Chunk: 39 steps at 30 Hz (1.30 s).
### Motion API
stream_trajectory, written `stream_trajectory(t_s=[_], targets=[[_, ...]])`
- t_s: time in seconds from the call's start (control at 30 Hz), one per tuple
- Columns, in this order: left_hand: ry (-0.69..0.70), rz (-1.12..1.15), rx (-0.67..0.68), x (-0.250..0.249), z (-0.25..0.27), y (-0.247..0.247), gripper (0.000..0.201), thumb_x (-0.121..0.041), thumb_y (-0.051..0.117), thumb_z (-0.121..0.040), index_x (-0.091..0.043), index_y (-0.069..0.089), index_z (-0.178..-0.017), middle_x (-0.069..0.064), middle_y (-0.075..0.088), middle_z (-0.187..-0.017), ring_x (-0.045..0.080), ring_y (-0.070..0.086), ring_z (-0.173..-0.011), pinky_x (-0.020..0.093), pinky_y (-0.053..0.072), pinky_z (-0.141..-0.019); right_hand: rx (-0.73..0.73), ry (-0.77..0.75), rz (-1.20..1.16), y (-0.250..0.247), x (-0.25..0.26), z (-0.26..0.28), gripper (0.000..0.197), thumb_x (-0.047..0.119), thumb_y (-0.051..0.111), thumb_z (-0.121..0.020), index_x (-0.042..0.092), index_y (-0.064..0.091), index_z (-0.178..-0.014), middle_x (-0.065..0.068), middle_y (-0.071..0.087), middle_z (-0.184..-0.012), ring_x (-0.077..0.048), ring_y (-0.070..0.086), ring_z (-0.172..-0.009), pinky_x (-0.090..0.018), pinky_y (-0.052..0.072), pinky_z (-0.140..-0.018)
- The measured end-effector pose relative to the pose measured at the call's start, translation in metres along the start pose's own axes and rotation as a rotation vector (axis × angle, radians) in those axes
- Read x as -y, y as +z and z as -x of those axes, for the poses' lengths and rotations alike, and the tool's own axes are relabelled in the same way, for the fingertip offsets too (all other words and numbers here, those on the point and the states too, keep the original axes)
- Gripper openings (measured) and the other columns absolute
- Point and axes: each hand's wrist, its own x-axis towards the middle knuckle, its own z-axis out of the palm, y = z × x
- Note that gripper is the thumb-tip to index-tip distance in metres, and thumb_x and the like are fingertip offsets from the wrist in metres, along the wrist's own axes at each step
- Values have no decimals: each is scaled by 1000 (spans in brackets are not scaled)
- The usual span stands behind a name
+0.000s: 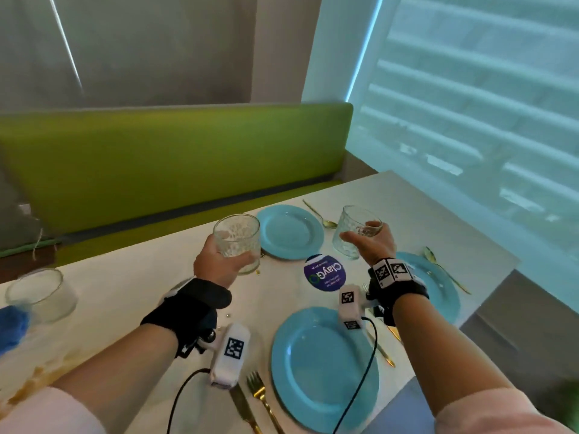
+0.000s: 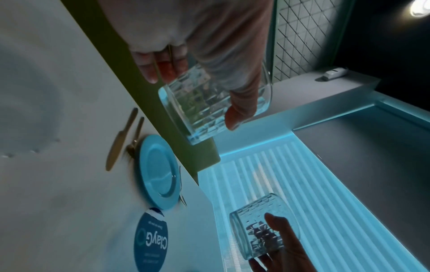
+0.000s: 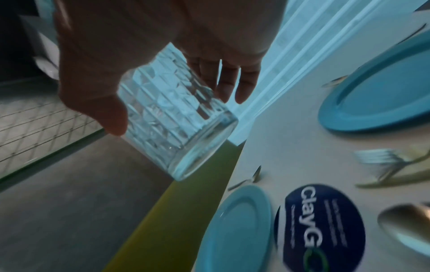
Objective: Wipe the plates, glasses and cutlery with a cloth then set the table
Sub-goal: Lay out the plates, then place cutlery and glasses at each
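Note:
My left hand (image 1: 219,261) grips a clear patterned glass (image 1: 237,239) above the white table (image 1: 131,283); the left wrist view shows my fingers (image 2: 160,64) and thumb wrapped round this glass (image 2: 209,103). My right hand (image 1: 369,242) holds a second patterned glass (image 1: 352,230), seen in the right wrist view as a tilted glass (image 3: 177,117). Three blue plates lie on the table: a near plate (image 1: 322,368), a far plate (image 1: 289,231) and a right plate (image 1: 438,286). A gold fork (image 1: 261,399) and knife (image 1: 242,408) lie left of the near plate.
A third glass (image 1: 40,294) stands at the far left beside a blue cloth (image 1: 12,327). A round dark blue sticker (image 1: 324,272) sits mid-table. Gold spoons (image 1: 321,216) lie by the far and right plates. A green bench (image 1: 175,158) runs behind the table.

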Motion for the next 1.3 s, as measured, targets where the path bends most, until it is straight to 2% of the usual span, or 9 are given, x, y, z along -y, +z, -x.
stream_trajectory(t_s=[0.17, 0.23, 0.33, 0.5, 0.67, 0.83, 1.03, 1.13, 1.3], targets=[[-9, 3, 30, -17, -23, 62, 90, -33, 81, -43, -13, 51, -125, 10, 62, -122, 27, 59, -112, 40, 49, -98, -63, 104, 68, -31, -25, -71, 71, 30, 83, -61, 14, 47, -120, -8, 57, -119, -20, 53, -99, -28, 43, -79], [-33, -4, 41, -21, -38, 85, 86, -30, 87, -48, -15, 51, -125, 11, 62, -123, 28, 59, -112, 44, 49, -99, -77, 148, 96, -37, -37, -102, 73, 32, 84, -60, 14, 46, -120, -9, 57, -120, -24, 55, -105, -31, 46, -85], [-57, 12, 51, -22, -59, 115, 93, -37, 86, -40, -18, 50, -124, 10, 61, -122, 27, 58, -113, 46, 48, -99, -91, 210, 125, -38, -55, -143, 75, 33, 84, -59, 14, 45, -120, -11, 58, -119, -27, 56, -108, -34, 46, -91], [-95, -51, 64, -7, -84, 150, 81, -27, 87, -55, -19, 48, -125, 5, 58, -122, 22, 54, -113, 40, 46, -101, -106, 289, 155, -32, -85, -185, 76, 29, 84, -61, 12, 43, -123, -13, 57, -122, -30, 56, -110, -34, 45, -91], [-123, -110, 89, 5, -95, 168, 73, -22, 83, -66, -19, 46, -130, 5, 54, -126, 19, 48, -114, 32, 42, -97, -110, 360, 185, -27, -103, -206, 80, 30, 82, -61, 14, 40, -128, -15, 56, -124, -34, 55, -111, -39, 46, -94], [-143, -134, 109, 14, -102, 178, 72, -21, 83, -65, -21, 48, -128, 6, 54, -127, 24, 49, -120, 33, 42, -97, -125, 382, 192, -24, -111, -220, 80, 30, 81, -63, 14, 39, -130, -15, 55, -126, -35, 56, -110, -39, 47, -93], [-159, -145, 118, 20, -104, 185, 72, -21, 84, -65, -20, 48, -127, 6, 56, -126, 24, 51, -120, 32, 43, -97, -84, 326, 169, -18, -122, -224, 82, 23, 82, -65, 11, 37, -133, -10, 49, -137, -31, 50, -122, -36, 41, -100], [-166, -153, 128, 24, -103, 188, 72, -21, 84, -64, -21, 48, -126, 7, 56, -126, 23, 52, -116, 35, 45, -100, -56, 340, 154, -19, -124, -223, 95, 26, 86, -60, 12, 31, -136, -10, 45, -141, -32, 47, -126, -38, 40, -102], [-164, -155, 184, 29, -97, 192, 74, -17, 85, -63, -18, 48, -127, 3, 56, -118, 22, 53, -114, 32, 45, -96, -34, 332, 265, -25, -111, -213, 128, 31, 89, -54, 13, 4, -148, -20, 30, -147, -37, 31, -136, -45, 31, -112]])
